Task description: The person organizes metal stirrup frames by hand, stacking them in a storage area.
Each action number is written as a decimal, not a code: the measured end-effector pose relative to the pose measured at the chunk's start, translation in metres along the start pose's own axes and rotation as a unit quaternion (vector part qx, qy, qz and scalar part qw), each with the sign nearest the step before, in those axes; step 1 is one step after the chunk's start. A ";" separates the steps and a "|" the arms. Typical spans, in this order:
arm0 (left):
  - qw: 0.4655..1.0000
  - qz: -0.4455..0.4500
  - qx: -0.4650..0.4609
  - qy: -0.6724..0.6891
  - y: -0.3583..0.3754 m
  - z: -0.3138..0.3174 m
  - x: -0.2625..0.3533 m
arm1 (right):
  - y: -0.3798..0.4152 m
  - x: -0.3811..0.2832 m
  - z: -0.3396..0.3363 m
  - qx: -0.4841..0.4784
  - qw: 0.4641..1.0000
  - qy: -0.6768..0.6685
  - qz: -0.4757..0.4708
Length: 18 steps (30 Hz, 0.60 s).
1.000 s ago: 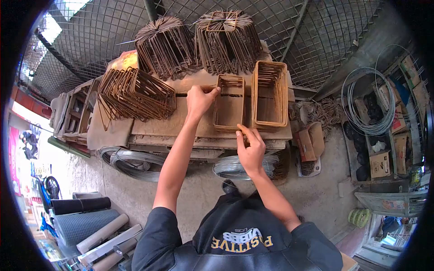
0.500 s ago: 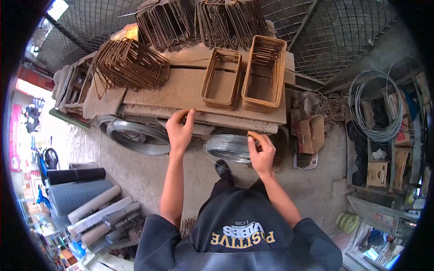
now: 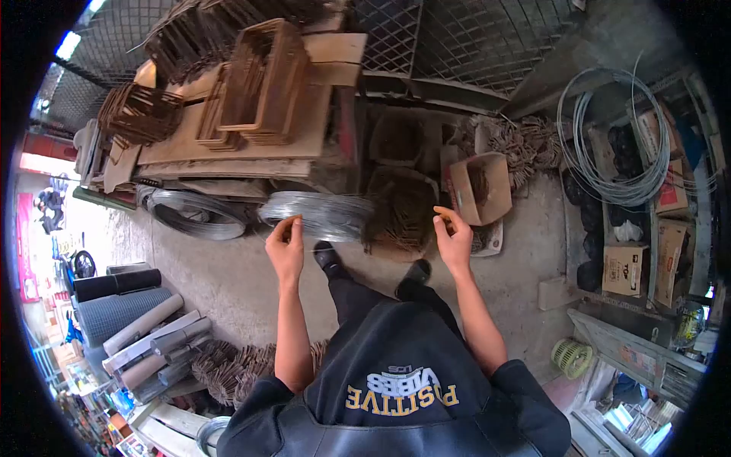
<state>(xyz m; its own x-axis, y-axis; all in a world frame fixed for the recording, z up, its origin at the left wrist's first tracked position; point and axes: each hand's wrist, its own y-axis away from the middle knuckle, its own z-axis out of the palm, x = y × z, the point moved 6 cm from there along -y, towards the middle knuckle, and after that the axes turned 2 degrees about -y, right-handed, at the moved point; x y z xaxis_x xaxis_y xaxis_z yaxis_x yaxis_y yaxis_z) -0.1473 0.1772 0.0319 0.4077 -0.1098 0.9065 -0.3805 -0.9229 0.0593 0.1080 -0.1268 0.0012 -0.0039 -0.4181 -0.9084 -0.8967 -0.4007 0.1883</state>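
My left hand (image 3: 285,251) is raised in front of the near coil of shiny wire (image 3: 316,213). Its fingers are loosely curled, thumb close to the forefinger, and I see nothing held. To the right, my right hand (image 3: 454,238) hangs in the air, half curled with a gap between thumb and forefinger. It is nearest an open cardboard box (image 3: 487,190) and a floor container of rusty metal pieces (image 3: 400,221). Neither hand appears to touch anything. Stacked rusty rectangular stirrups (image 3: 263,84) stand on the wooden bench (image 3: 221,160).
Another wire coil (image 3: 194,215) lies below the bench. Looped wire (image 3: 617,141) hangs at the right by shelves with boxes (image 3: 624,269). Mesh rolls (image 3: 126,316) lie at the left, near bundled rusty pieces (image 3: 236,369). A green basket (image 3: 571,358) sits lower right.
The view has shifted right, so the bench and stirrups now sit farther left. My hands have left the bench edge and are farther apart; floor containers beside the bench now show.
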 end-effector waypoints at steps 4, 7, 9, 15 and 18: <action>0.994 0.086 -0.039 -0.062 0.045 0.063 0.032 | -0.009 0.053 -0.059 0.003 0.999 0.033 0.025; 0.992 0.059 -0.083 -0.077 0.069 0.098 0.032 | -0.014 0.092 -0.078 -0.031 0.997 0.048 0.053; 0.990 0.049 -0.096 -0.089 0.081 0.121 0.023 | -0.016 0.113 -0.081 -0.046 0.995 0.058 0.070; 0.968 0.069 -0.218 -0.107 0.094 0.206 -0.034 | -0.021 0.218 -0.050 -0.066 0.989 0.076 0.107; 0.950 0.023 -0.290 -0.114 0.087 0.264 -0.109 | -0.037 0.285 -0.026 -0.062 0.984 0.089 0.140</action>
<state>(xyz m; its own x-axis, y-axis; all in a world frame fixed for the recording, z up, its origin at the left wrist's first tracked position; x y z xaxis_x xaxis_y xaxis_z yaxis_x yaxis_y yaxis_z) -0.0055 0.0120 -0.1720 0.5232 -0.2828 0.8039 -0.7690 -0.5631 0.3024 0.1515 -0.2527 -0.2552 -0.1553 -0.6572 -0.7376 -0.8107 -0.3419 0.4753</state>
